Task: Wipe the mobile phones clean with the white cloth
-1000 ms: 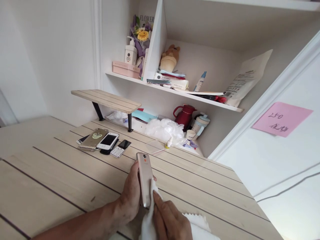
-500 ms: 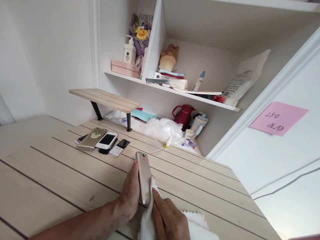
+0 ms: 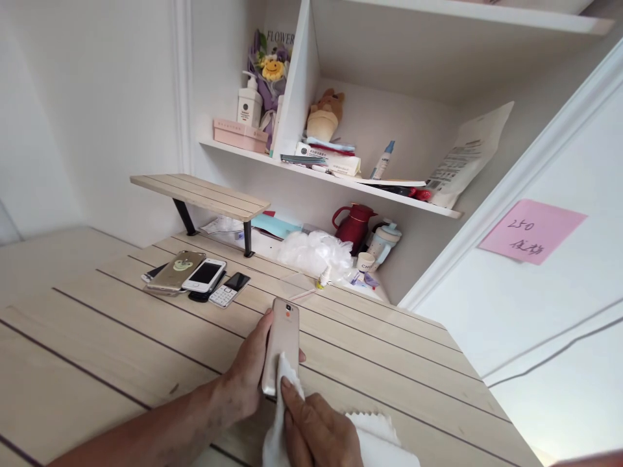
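My left hand (image 3: 248, 373) is wrapped round a gold smartphone (image 3: 285, 331), thumb along its left edge and a fingertip showing at the right. The phone's back faces me, with a camera and an orange dot near its top. A white cloth (image 3: 289, 374) is pinched in my right hand (image 3: 316, 425), its tip pressed on the lower part of the phone's back. More of the cloth, with a zigzag edge, spreads out past the right hand.
To the left lie a gold phone with a frog sticker (image 3: 175, 272), a white phone (image 3: 204, 275) and a keypad phone (image 3: 230, 290). A small dropper bottle (image 3: 323, 277) stands beyond. Behind are a raised wooden stand (image 3: 204, 194), crumpled clear plastic (image 3: 316, 254) and a red jug (image 3: 354, 226).
The phone has turned so that more of its back faces me. My right hand has brought the cloth from the phone's right edge onto its lower back.
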`<state>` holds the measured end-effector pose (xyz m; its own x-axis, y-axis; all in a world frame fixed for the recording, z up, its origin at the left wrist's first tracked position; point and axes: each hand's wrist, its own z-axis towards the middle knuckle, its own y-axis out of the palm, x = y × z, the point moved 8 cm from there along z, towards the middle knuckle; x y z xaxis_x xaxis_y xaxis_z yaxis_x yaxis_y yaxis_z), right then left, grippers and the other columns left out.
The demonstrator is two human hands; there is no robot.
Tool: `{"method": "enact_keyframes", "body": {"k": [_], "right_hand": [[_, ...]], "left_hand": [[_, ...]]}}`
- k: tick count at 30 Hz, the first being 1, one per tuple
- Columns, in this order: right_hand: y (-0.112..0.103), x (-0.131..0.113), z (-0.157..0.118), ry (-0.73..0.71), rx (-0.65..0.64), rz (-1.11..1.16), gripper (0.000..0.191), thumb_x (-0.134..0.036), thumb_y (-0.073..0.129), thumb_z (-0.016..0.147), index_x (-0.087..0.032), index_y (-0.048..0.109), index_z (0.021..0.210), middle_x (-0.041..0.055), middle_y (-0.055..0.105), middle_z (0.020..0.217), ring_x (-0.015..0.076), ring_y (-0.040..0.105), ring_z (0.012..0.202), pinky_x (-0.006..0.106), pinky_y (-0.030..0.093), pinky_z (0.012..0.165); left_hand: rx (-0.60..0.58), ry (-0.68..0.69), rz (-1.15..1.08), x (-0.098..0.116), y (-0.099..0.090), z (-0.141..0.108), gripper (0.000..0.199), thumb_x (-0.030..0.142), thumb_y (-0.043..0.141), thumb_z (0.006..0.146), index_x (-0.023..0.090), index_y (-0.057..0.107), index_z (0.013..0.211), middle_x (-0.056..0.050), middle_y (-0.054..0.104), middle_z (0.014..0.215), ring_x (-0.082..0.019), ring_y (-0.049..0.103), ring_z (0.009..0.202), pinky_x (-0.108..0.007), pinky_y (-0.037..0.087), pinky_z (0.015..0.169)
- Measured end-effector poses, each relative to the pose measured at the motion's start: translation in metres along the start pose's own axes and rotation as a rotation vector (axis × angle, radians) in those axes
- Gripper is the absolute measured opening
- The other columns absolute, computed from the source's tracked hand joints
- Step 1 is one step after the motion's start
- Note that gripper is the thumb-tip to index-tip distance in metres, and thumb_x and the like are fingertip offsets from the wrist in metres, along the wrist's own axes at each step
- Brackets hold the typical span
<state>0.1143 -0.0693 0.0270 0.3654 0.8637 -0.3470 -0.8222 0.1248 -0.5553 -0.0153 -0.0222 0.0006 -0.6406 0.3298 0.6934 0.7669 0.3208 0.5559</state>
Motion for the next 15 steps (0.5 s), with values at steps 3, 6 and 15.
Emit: {"method": "enact_keyframes", "body": {"k": [3, 6, 15], "right_hand": [[-0.001, -0.006, 0.003, -0.048, -0.009, 0.024, 0.043, -0.017, 0.05, 0.1, -0.02, 0.061, 0.142, -0.0008, 0.051, 0.065, 0.012, 0.051, 0.045, 0.021, 0.042, 0.042], [-0.007, 0.002, 0.007, 0.015, -0.025, 0.118, 0.04, -0.019, 0.048, 0.102, -0.021, 0.063, 0.139, -0.0002, 0.053, 0.068, 0.0108, 0.053, 0.048, 0.019, 0.044, 0.044], [-0.007, -0.003, 0.006, 0.004, -0.049, 0.101, 0.037, -0.024, 0.047, 0.104, -0.023, 0.069, 0.133, 0.0001, 0.053, 0.065, 0.0119, 0.056, 0.051, 0.02, 0.052, 0.051]], "left_hand": [[-0.076, -0.111, 0.054, -0.008, 0.003, 0.0, 0.077, 0.076, 0.042, 0.091, 0.009, 0.072, 0.07, -0.007, 0.065, 0.052, -0.014, 0.05, 0.04, -0.024, 0.036, 0.042], [-0.175, -0.161, 0.024, -0.01, 0.011, -0.003, 0.074, 0.075, 0.047, 0.09, 0.008, 0.074, 0.075, -0.011, 0.072, 0.061, -0.017, 0.06, 0.046, -0.025, 0.043, 0.047], [-0.304, -0.332, 0.105, -0.018, 0.016, -0.004, 0.071, 0.072, 0.047, 0.092, 0.008, 0.075, 0.081, -0.016, 0.075, 0.067, -0.02, 0.065, 0.05, -0.026, 0.047, 0.047]]}}
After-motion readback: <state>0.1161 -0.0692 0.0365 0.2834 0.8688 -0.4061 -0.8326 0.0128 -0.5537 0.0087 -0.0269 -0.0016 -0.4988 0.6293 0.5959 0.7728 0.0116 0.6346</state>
